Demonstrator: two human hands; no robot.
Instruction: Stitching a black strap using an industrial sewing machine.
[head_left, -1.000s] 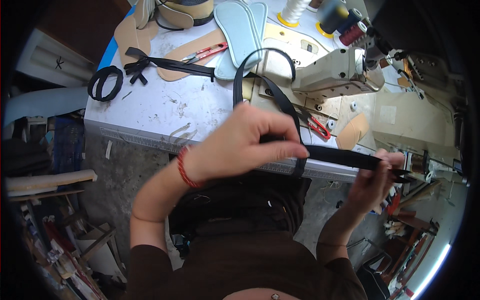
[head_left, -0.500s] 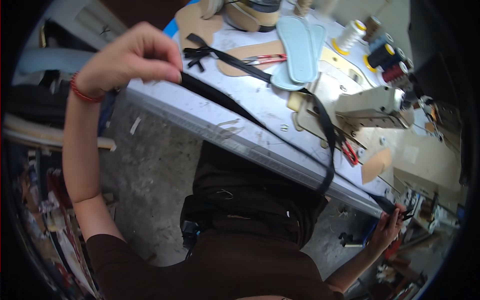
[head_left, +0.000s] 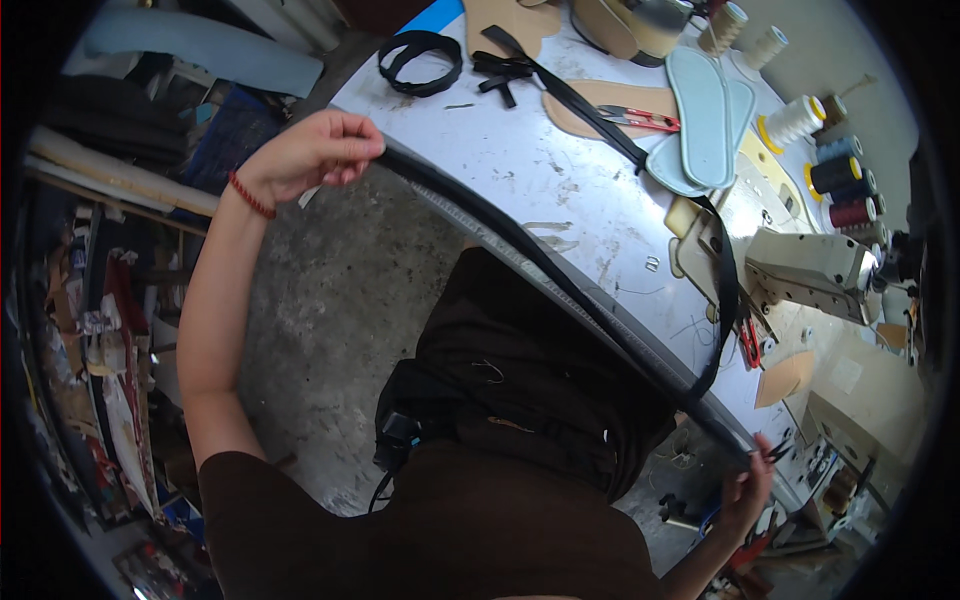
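My left hand [head_left: 325,150] pinches one end of a long black strap [head_left: 540,258] at the table's left front corner. The strap runs straight along the table's front edge to my right hand [head_left: 750,485], whose fingers close on its other end. A small dark pointed piece sticks out past the right fingers; I cannot tell what it is. Another length of black strap [head_left: 730,290] loops down from beside the sewing machine [head_left: 810,262] toward the same edge. A coiled black strap [head_left: 388,68] and short black strips [head_left: 503,66] lie on the tabletop.
Light blue insoles [head_left: 698,115] and a tan insole [head_left: 565,112] with red-handled snips [head_left: 645,119] lie on the table [head_left: 450,135]. Another red-handled tool [head_left: 749,342] is by the machine. Thread spools [head_left: 833,176] line the far right. Stacked materials [head_left: 120,170] stand at left.
The view has shifted, bringing the coiled strap into sight. My left hand has lowered to the table's corner, and the strap now lies along the front edge instead of crossing the tabletop.
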